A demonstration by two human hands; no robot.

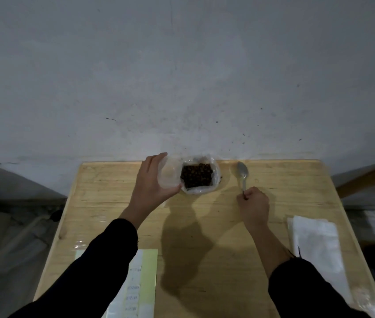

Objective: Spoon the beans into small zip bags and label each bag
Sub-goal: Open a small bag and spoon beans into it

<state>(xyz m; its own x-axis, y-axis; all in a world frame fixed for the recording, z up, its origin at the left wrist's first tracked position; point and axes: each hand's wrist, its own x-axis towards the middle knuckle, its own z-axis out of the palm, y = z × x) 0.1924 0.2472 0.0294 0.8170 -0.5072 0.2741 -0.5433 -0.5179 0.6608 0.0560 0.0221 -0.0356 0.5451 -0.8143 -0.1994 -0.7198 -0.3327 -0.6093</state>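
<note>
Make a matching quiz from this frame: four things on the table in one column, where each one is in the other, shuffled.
Things
1. lid
2. spoon
3. beans
4. bags

Places
A. lying flat near the right edge of the table, untouched
B. held in the left hand
C. in the open container at the far edge
D. handle gripped by the right hand, bowl resting on the wood

Pairs: 1-B, 2-D, 3-C, 4-A
</note>
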